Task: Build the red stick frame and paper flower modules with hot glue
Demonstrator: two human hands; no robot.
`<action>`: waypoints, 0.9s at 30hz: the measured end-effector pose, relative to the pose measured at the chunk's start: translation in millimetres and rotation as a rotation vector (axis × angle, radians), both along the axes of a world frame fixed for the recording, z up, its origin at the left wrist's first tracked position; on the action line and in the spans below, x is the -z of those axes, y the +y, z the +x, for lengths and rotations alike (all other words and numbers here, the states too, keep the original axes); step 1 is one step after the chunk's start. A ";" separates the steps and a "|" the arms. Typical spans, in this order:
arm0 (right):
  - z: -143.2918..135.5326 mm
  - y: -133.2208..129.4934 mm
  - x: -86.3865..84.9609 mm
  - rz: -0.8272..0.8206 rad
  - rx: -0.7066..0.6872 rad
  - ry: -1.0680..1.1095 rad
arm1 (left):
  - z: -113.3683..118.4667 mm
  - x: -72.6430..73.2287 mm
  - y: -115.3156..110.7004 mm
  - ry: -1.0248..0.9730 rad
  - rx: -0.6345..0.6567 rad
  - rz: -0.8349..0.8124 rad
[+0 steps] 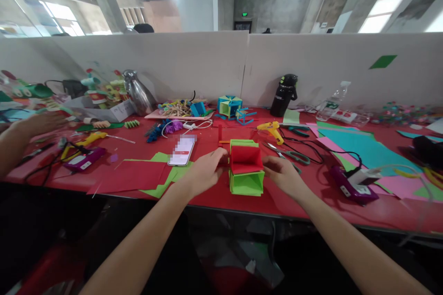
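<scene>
A folded paper piece with a red box part [246, 159] and lime green box parts [247, 183] stands near the table's front edge. My left hand [208, 170] is at its left side, fingers bent toward the red part. On the other side my right hand [282, 174] has its fingertips close to the red part's right edge. Whether the fingertips press on the paper is too small to tell. Red sheets [138, 175] lie over green sheets [178, 173] to the left, beside a phone [182, 151].
A yellow glue gun [271, 132] and scissors [289, 153] lie behind my right hand. At the right are a purple power strip [351, 186] and blue sheets [363, 147]. A black bottle [284, 95] stands behind. Another person's hand [41, 124] is at the far left.
</scene>
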State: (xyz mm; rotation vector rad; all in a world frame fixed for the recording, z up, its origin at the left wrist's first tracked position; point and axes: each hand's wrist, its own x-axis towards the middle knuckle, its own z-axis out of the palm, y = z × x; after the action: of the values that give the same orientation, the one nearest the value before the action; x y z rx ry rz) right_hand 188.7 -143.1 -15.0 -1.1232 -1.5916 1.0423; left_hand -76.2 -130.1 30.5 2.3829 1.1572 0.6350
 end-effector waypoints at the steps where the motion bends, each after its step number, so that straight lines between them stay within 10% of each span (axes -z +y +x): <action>1: 0.0 0.4 0.7 0.011 0.003 -0.003 | -0.3 -1.2 0.3 0.066 -0.041 0.041; 5: -0.5 1.2 1.0 0.025 0.014 0.008 | -1.0 -4.7 2.8 0.222 -0.114 0.168; 13: 3.6 2.2 2.0 0.036 -0.031 0.037 | -1.1 -0.4 9.8 -0.011 0.154 0.174; 27: -2.1 -1.5 1.2 0.064 0.017 0.026 | -1.9 8.9 13.4 -0.018 0.034 0.181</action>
State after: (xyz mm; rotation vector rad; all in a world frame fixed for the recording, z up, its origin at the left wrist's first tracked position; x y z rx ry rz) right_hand 186.6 -144.6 -16.2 -1.0744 -1.5813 0.9847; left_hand -78.1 -116.7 21.6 2.5352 1.0908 0.7788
